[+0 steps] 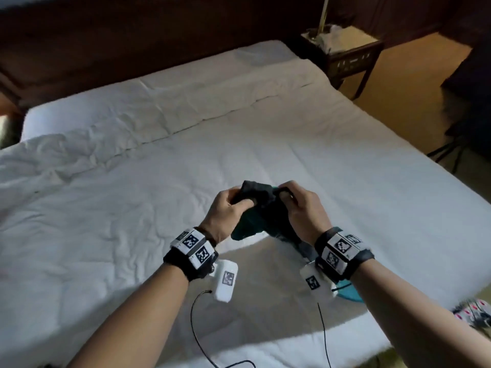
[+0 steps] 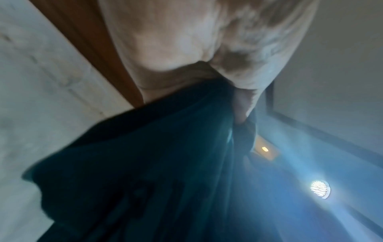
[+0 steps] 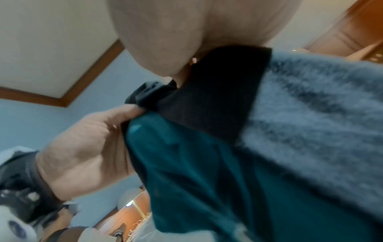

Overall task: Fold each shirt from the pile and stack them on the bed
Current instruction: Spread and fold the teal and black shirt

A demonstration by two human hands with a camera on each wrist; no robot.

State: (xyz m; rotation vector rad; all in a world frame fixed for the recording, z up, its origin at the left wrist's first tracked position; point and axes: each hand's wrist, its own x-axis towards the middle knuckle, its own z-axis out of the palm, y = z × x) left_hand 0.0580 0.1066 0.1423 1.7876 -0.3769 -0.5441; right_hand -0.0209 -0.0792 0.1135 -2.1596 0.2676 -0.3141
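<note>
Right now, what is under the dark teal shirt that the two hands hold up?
Under the teal shirt lies the white bed cover, partly shaded. The left hand and right hand grip the shirt's top; the sheet directly beneath its hanging folds is covered.

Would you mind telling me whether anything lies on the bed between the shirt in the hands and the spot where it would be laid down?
Nothing visible does. The left hand and right hand grip the teal shirt above bare white bedding.

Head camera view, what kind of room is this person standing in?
Most likely a bedroom, perhaps a hotel room: a wide white bed against a dark wooden headboard, and a bedside table with a lamp base.
</note>
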